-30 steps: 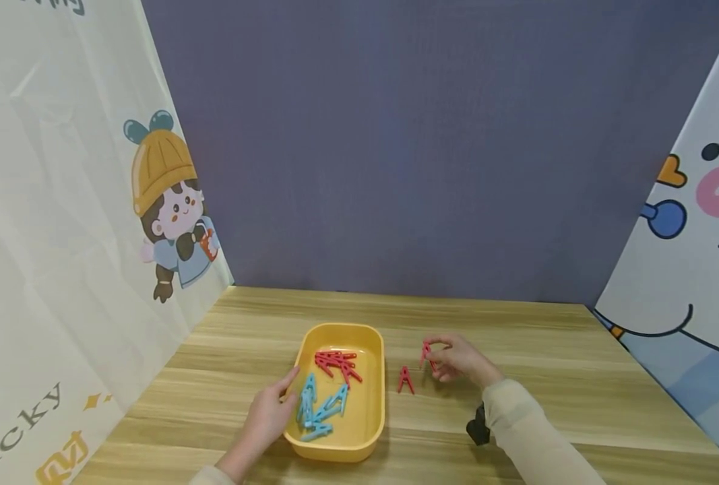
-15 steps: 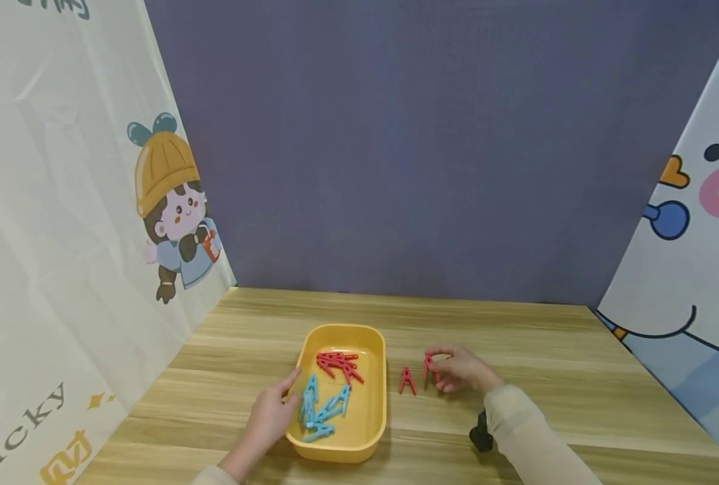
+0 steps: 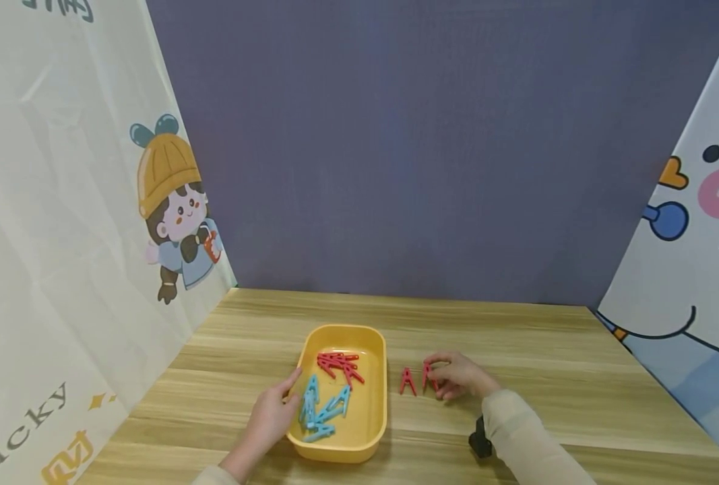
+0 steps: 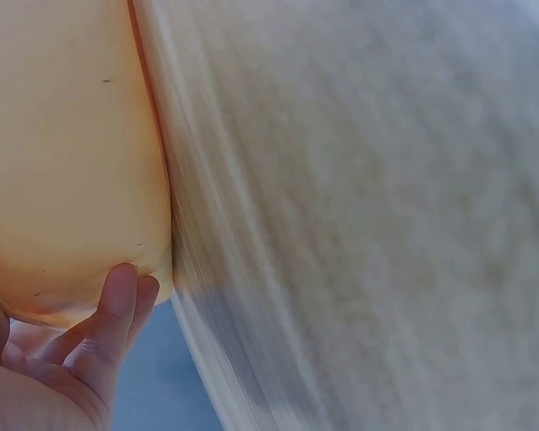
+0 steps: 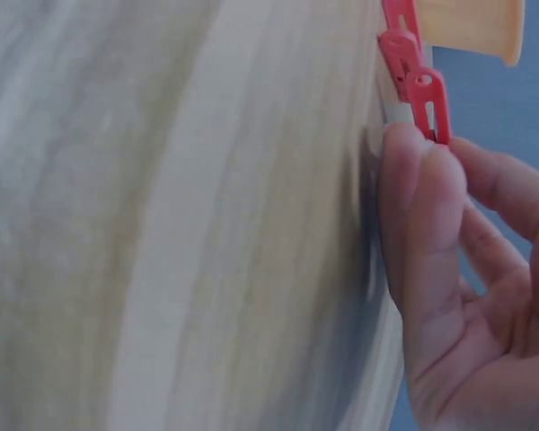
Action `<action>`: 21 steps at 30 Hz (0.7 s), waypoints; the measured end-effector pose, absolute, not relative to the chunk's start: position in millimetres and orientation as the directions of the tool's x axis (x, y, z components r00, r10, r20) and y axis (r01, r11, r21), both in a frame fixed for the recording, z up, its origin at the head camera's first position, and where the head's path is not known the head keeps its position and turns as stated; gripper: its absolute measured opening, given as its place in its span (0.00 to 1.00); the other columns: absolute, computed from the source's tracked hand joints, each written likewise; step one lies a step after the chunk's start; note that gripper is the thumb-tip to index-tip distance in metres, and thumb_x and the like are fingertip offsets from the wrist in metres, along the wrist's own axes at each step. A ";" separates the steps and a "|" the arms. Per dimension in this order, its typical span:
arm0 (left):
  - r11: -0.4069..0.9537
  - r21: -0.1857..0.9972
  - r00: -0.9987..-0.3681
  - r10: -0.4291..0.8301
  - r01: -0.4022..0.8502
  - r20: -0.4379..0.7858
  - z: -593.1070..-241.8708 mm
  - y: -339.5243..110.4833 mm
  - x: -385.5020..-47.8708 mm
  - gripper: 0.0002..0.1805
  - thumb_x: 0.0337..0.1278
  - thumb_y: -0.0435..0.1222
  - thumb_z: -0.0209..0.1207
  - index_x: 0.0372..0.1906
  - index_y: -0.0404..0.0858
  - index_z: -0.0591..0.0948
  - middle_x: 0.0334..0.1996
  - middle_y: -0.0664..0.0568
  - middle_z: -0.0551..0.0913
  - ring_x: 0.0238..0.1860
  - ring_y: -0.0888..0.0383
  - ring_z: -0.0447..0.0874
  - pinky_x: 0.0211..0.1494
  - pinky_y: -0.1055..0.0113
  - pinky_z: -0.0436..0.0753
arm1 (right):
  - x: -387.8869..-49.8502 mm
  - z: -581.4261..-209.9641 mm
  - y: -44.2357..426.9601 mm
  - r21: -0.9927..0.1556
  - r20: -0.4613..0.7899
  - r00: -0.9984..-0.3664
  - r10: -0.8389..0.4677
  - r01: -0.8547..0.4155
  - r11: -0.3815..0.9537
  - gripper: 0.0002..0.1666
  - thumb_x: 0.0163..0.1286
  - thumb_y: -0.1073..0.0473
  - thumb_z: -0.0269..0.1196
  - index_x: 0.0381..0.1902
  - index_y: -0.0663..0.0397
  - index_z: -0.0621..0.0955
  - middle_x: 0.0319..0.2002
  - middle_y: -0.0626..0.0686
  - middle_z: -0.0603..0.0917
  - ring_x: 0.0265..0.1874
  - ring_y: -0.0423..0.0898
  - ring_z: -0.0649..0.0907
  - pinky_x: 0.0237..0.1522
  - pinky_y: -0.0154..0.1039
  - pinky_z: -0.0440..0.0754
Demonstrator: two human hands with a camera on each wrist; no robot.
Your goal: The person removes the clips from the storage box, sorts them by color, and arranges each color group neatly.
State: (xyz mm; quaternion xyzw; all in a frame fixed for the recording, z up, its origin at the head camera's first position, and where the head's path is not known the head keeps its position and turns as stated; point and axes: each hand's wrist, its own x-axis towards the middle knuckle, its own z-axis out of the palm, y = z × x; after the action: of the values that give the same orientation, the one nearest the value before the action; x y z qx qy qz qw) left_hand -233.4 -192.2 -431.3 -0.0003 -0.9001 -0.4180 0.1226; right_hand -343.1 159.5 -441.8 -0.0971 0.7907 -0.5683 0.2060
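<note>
A yellow plastic tray (image 3: 368,431) stands on the wooden table, with red clothespins (image 3: 337,362) toward its far end and light blue clothespins (image 3: 319,411) nearer. My left hand (image 3: 271,414) holds the tray's left side; in the left wrist view, fingertips (image 4: 117,292) press its outer wall. Right of the tray, my right hand (image 3: 456,377) pinches a red clothespin (image 3: 428,375) at table level. The right wrist view shows this clothespin (image 5: 428,99) between thumb and fingers. Another red clothespin (image 3: 407,381) lies just left of it, apart from the hand.
A dark partition (image 3: 395,168) rises behind the table (image 3: 547,350). Printed white panels flank it, one at the left (image 3: 62,202) and one at the right (image 3: 668,283). A black object (image 3: 480,441) sits by the right sleeve.
My right hand has moved slightly nearer and down with the red clothespin, bringing it level beside the other one. The left hand and tray stay put.
</note>
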 end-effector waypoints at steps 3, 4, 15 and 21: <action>0.647 0.756 -0.971 -0.105 0.097 0.214 -431.4 -192.1 -233.5 0.25 0.55 0.28 0.53 0.60 0.35 0.72 0.49 0.30 0.75 0.45 0.42 0.77 0.32 0.64 0.80 | -341.7 -442.8 157.6 -0.938 -0.221 -0.897 -0.383 0.087 0.337 0.27 0.63 0.66 0.58 0.59 0.70 0.67 0.19 0.57 0.79 0.15 0.43 0.80 0.18 0.35 0.80; 0.645 0.758 -0.972 -0.105 0.094 0.210 -431.6 -192.1 -233.6 0.25 0.55 0.28 0.53 0.60 0.36 0.72 0.50 0.29 0.75 0.45 0.42 0.77 0.31 0.65 0.80 | -341.3 -443.2 157.1 -0.937 -0.222 -0.898 -0.379 0.089 0.337 0.27 0.63 0.66 0.58 0.59 0.70 0.67 0.19 0.56 0.79 0.15 0.43 0.80 0.18 0.35 0.79; 0.625 0.776 -0.976 -0.106 0.085 0.192 -431.9 -192.1 -233.7 0.25 0.56 0.28 0.53 0.61 0.36 0.71 0.51 0.29 0.74 0.43 0.43 0.78 0.26 0.70 0.79 | -339.1 -442.5 150.4 -0.913 -0.250 -0.913 -0.323 0.112 0.392 0.26 0.62 0.65 0.60 0.57 0.69 0.69 0.18 0.55 0.77 0.13 0.42 0.78 0.17 0.35 0.79; 0.632 0.769 -0.974 -0.098 0.099 0.206 -432.1 -192.3 -233.8 0.25 0.55 0.28 0.53 0.61 0.35 0.72 0.50 0.29 0.74 0.44 0.42 0.78 0.28 0.68 0.80 | -338.6 -442.9 148.2 -0.904 -0.260 -0.918 -0.299 0.123 0.409 0.25 0.61 0.66 0.59 0.56 0.68 0.70 0.18 0.54 0.76 0.13 0.42 0.77 0.17 0.33 0.77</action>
State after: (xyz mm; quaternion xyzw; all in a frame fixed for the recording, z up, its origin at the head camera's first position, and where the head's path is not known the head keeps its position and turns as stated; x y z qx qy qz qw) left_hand -233.8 -192.3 -432.1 0.0000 -0.8959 -0.4292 0.1148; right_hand -338.6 148.2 -442.9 -0.0538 0.8162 -0.5411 0.1950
